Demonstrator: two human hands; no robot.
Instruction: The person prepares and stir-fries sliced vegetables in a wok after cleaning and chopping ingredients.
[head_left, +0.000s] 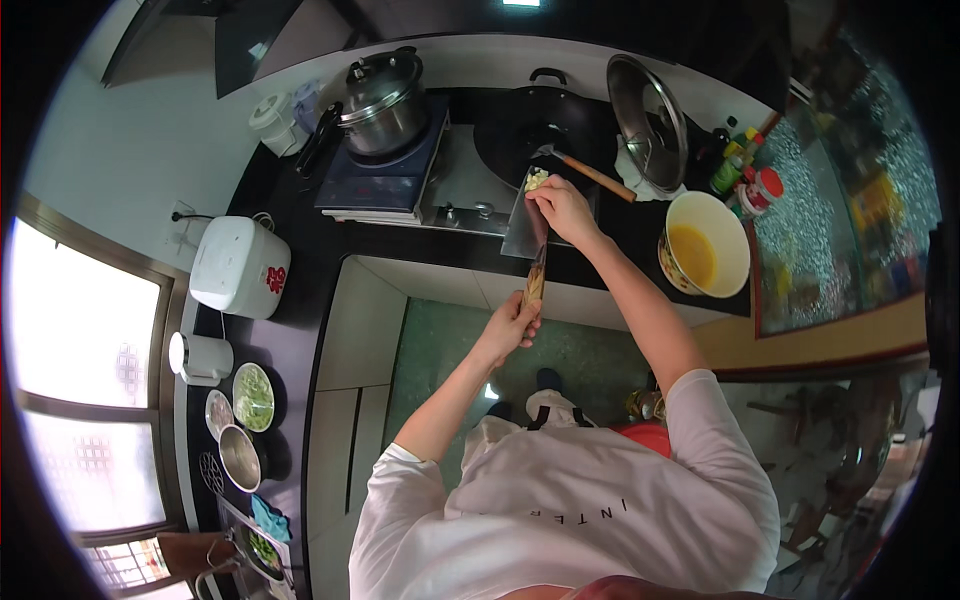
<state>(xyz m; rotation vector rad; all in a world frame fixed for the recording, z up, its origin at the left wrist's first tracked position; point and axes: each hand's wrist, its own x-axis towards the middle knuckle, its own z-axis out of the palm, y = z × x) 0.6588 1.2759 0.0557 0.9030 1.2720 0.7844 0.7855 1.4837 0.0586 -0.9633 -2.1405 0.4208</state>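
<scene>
My left hand (511, 327) grips the handle of a cleaver (524, 225), its broad blade held out flat beside the near rim of a black wok (499, 142). Chopped pale pieces, possibly garlic, (535, 178) lie at the far end of the blade. The fingertips of my right hand (559, 206) touch the blade right by these pieces; whether they pinch any cannot be seen. A metal spatula with a wooden handle (596, 177) rests across the wok's right rim.
Left of the wok, a pressure cooker (381, 112) stands on an induction cooktop (371, 184). To the right are a leaning pan lid (654, 124), a tub of yellow liquid (705, 247) and several bottles (731, 169). Bowls, one with chopped greens (254, 397), line the left counter.
</scene>
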